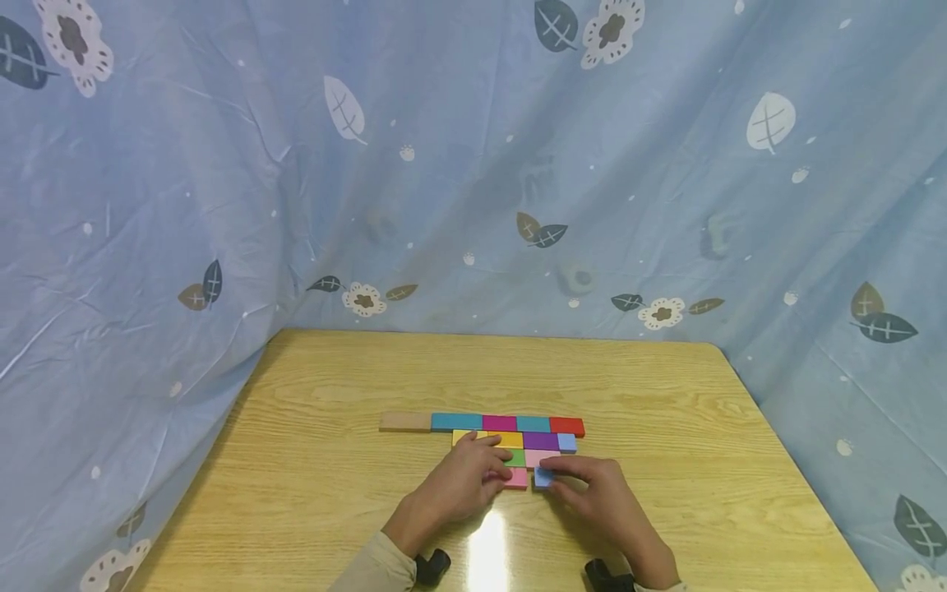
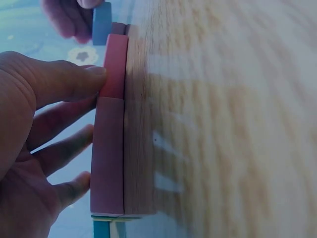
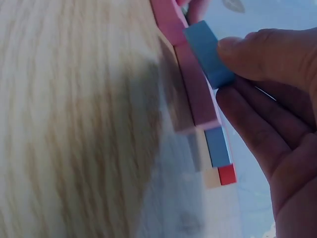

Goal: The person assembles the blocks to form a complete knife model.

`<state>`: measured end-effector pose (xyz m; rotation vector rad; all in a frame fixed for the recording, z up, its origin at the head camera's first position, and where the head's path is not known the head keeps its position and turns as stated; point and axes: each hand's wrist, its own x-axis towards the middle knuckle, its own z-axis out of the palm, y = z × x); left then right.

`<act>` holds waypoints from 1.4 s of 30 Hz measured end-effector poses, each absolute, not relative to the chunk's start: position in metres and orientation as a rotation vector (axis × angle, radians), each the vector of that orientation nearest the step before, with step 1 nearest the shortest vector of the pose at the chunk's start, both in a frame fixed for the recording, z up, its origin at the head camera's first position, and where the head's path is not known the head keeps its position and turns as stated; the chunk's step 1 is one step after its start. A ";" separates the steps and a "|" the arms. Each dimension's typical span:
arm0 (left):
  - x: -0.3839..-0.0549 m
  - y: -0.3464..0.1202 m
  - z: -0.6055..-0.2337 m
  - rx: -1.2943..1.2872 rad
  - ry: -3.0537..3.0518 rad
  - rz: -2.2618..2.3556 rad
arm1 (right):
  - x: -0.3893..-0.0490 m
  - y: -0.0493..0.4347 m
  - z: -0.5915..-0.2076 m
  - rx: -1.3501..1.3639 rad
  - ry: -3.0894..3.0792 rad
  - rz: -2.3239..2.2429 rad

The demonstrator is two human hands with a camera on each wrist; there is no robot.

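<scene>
Between the thumb and fingers of my right hand (image 1: 602,493) is a small blue block (image 3: 208,54), raised a little above the table beside the row nearest me. My left hand (image 1: 462,481) lies over the left part of the block rows. Its thumb touches a pink block (image 2: 115,67), and its other fingers spread across the blocks behind. A mauve-pink block (image 2: 108,153) adjoins that pink block. Beyond are a green block (image 1: 515,458), a light pink block (image 1: 542,458), a yellow-orange block (image 1: 506,439) and a purple block (image 1: 541,441). The left hand hides some blocks in the head view.
The farthest row holds a tan block (image 1: 405,422), a teal block (image 1: 456,422), a magenta block (image 1: 499,423) and a red block (image 1: 568,426). Another small blue block (image 1: 566,443) ends the second row. A wooden table (image 1: 318,469) lies beneath, with a patterned blue curtain (image 1: 459,164) around it.
</scene>
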<state>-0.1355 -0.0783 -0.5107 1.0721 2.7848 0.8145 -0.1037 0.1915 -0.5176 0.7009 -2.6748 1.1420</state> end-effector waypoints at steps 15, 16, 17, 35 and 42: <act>-0.132 -0.079 -0.509 1.101 2.797 0.824 | -0.105 0.174 -0.517 0.835 -2.618 0.917; -0.132 -0.079 -0.509 1.098 2.794 0.829 | -0.105 0.173 -0.518 0.838 -2.611 0.915; -0.132 -0.079 -0.509 1.094 2.791 0.833 | -0.105 0.173 -0.518 0.837 -2.607 0.912; -0.132 -0.078 -0.509 1.198 2.849 0.722 | -0.106 0.167 -0.524 0.869 -2.538 0.881; -0.131 -0.081 -0.506 1.272 2.853 0.758 | -0.108 0.168 -0.518 0.826 -2.574 0.921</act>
